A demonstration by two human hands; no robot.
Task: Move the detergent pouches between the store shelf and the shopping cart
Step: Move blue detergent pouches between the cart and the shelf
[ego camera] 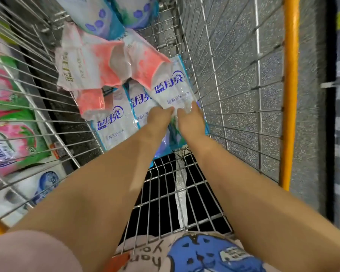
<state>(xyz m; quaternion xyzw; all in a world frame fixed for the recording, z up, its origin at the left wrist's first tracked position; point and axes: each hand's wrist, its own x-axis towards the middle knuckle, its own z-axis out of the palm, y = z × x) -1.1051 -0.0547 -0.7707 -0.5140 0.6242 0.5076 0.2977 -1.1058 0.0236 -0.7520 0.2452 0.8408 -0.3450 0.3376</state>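
- Head view, looking down into the wire shopping cart [220,61]; both bare forearms reach in from the bottom of the frame.
- Left hand [158,116] and right hand [190,117] meet side by side on the near end of one clear detergent pouch [172,86] with blue lettering and a blue edge.
- Fingers of both hands are curled closed onto that pouch; left thumb lies on its top face, right thumb likewise. The undersides of the fingers are hidden, so how far they wrap cannot be told.
- The gripped pouch lies inside the cart, against the right wire wall, its far end tucked under a pink-and-white pouch [145,57].
- Two more clear blue-lettered pouches lie just to its left on the cart floor: one [139,107] partly under the left hand, another [112,122] further left.
- A crumpled pink-and-white pouch [82,63] sits on top of them toward the left wall; a smaller pink one [90,103] lies below it.
- At the far end of the cart, two pouches with purple flower print [98,18] are piled.
- Through the left wire wall: store shelf [57,152] with green-and-pink packs [10,138], blurred.
- Orange cart rail [290,91] on the right, speckled grey floor [239,55] beyond the wires.
- Printed shirt [204,254] at the bottom edge.
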